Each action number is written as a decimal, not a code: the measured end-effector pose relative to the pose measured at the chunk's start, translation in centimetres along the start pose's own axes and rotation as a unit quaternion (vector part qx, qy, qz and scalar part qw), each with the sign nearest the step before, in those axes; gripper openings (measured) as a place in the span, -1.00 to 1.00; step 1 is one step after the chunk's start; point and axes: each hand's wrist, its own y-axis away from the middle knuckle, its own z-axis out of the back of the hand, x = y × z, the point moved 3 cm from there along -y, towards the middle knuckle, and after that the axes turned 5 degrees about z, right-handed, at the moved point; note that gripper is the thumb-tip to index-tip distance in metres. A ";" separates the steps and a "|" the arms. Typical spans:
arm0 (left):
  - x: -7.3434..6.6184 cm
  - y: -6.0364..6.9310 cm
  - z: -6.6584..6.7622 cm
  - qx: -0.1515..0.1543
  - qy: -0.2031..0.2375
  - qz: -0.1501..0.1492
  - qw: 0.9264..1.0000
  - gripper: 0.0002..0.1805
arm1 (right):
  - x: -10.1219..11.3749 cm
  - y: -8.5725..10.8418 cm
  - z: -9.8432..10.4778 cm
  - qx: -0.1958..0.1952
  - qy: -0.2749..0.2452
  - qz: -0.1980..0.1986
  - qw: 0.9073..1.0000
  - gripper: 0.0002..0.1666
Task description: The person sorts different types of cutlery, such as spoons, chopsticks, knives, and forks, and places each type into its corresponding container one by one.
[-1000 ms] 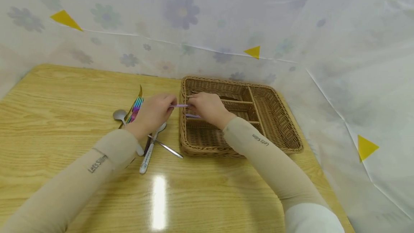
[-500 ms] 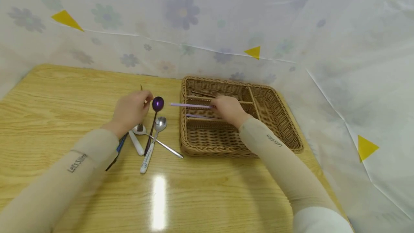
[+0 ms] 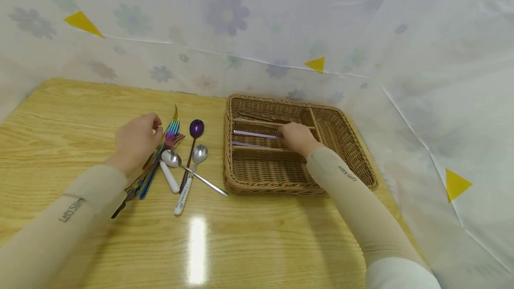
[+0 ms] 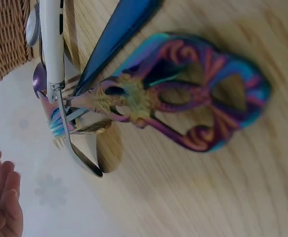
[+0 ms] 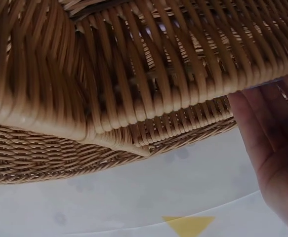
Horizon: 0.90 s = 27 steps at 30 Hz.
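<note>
My right hand (image 3: 298, 138) pinches the end of a light purple utensil (image 3: 257, 134) inside the middle compartment of the wicker basket (image 3: 226, 155); a second purple piece (image 3: 245, 145) lies just below it. In the right wrist view the hand (image 5: 277, 148) reaches past the basket's divider (image 5: 173, 94), its fingertips partly hidden. My left hand (image 3: 136, 142), fingers loosely bent and holding nothing, hovers at the left of a cutlery pile. Ornate rainbow handles (image 4: 134, 98) fill the left wrist view, with the hand (image 4: 3, 197) at its lower left.
On the table (image 3: 241, 244), a purple spoon (image 3: 196, 129), a spoon with a white patterned handle (image 3: 183, 197), and a silver spoon (image 3: 172, 158) overlap near several forks (image 3: 173, 127). Dark utensils (image 3: 257, 117) lie in the basket's back compartment. A patterned curtain (image 3: 225, 35) hangs behind.
My left hand has let go of the purple utensil and moved left to the pile. My right hand has carried the utensil right and down into the basket's middle compartment.
</note>
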 end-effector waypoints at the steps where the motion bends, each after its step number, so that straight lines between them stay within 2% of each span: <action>1: 0.3 0.0 0.1 0.006 -0.002 0.012 1.000 -0.80 | 0.0 0.0 -0.1 0.002 0.001 0.002 1.000 -0.76; 4: 0.9 0.1 0.3 0.023 -0.009 0.043 0.999 -0.70 | -0.1 -0.1 -0.2 0.005 0.001 0.008 1.000 -0.77; 6: 1.2 0.2 0.4 0.034 -0.016 0.054 0.998 -0.67 | -0.1 -0.1 -0.3 0.005 0.002 0.009 1.000 -0.78; 9: 1.5 0.3 0.5 0.057 -0.026 0.061 0.996 -0.67 | 0.0 -0.2 -0.4 0.009 0.001 0.013 1.000 -0.78; 15: 1.8 0.6 0.0 0.130 -0.047 0.069 0.988 -0.67 | 0.1 -0.7 -0.8 0.034 0.027 0.022 0.999 -0.73; 22: 1.5 1.0 -0.3 0.151 -0.051 0.079 0.984 -0.61 | 0.3 -0.7 -0.6 0.055 0.033 0.015 0.998 -0.78; 27: 1.9 1.1 -0.7 0.185 -0.059 0.093 0.976 -0.58 | 0.4 -0.7 -0.5 0.060 0.034 0.004 0.998 -0.83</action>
